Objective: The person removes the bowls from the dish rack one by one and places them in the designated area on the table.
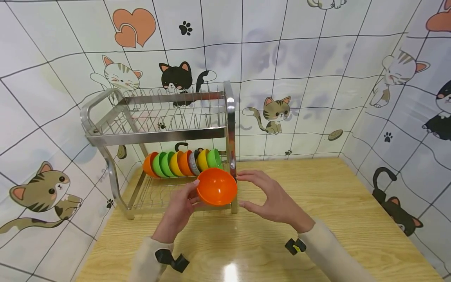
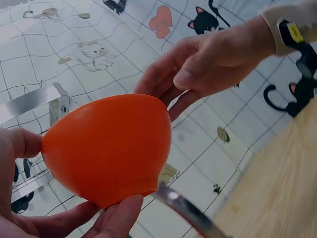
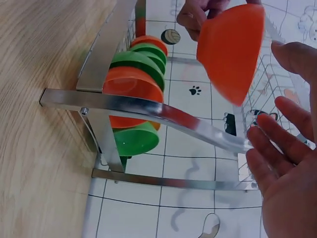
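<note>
An orange bowl is held up in front of the dish rack, its inside facing the head camera. My left hand grips it on its left side, the thumb at the rim and fingers beneath, as the left wrist view shows around the bowl. To the right of the bowl is my right hand, fingers and thumb spread apart. In the right wrist view a gap separates this right hand from the bowl.
A two-tier metal dish rack stands on the wooden table. On its lower tier a row of several bowls, orange, green, yellow and one grey patterned, leans on edge. Behind is a cat-print tiled wall.
</note>
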Available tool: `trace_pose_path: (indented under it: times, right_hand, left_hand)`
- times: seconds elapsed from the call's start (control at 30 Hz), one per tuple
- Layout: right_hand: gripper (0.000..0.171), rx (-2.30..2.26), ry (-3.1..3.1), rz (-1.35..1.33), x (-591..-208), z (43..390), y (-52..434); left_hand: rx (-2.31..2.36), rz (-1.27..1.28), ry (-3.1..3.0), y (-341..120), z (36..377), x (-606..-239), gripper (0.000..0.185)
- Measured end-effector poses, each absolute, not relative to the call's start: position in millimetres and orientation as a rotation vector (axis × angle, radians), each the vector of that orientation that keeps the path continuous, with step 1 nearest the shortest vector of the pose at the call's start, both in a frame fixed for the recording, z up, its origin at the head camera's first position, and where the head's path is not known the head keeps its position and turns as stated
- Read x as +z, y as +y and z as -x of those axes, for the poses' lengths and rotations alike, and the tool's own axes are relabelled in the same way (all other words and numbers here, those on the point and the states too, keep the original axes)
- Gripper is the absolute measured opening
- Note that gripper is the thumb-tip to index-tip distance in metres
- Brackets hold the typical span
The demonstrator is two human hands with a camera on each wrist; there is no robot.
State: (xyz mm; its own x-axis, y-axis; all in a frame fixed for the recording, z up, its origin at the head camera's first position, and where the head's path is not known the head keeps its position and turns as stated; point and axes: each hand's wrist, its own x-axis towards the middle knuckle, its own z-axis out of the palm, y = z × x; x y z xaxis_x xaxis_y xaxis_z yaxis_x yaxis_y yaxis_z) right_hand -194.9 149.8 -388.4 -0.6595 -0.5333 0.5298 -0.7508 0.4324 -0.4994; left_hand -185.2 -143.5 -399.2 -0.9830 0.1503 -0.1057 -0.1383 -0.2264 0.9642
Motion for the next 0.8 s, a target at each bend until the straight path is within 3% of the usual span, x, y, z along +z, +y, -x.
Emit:
trace_pose_path:
  times: [0.33,0.8]
  right_hand:
    - [0.056,0.861,-2.228,-1.384,-376,179,154]
    - [0.023,0.680,-2.115,-1.626,-364,178,163]
  left_hand:
    - [2.275,-0.153,1.556,-131,176,-402,0.054]
    - [2.216,-0.201,1.483,-108,177,-412,0.054]
